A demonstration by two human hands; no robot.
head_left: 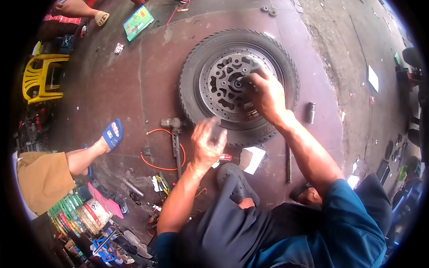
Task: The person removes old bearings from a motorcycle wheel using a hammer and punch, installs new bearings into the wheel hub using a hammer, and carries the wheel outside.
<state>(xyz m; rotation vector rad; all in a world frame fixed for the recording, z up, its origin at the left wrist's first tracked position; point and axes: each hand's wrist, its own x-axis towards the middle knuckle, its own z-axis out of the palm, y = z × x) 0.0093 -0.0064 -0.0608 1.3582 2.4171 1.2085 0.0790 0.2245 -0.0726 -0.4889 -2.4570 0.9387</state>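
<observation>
A motorcycle wheel (190, 85) lies flat on the floor with its drilled brake disc (214, 100) facing up. My right hand (267, 94) is over the disc, fingers curled in at the hub (235, 84); whatever they pinch is hidden. By the near left edge of the tyre, my left hand (206, 144) is raised with its fingers apart, slightly blurred and holding nothing. Just left of that hand lies a hammer (175, 138). A metal socket (311, 112) stands to the right of the tyre, and a long bar (288, 165) lies below it.
An orange hose (149, 163) loops around the hammer. Pliers (163, 183) and a metal tube (133, 188) lie at lower left, near a person's blue sandal (112, 135). A yellow chair (42, 80), a green box (137, 23) and two bearings (269, 10) are farther off.
</observation>
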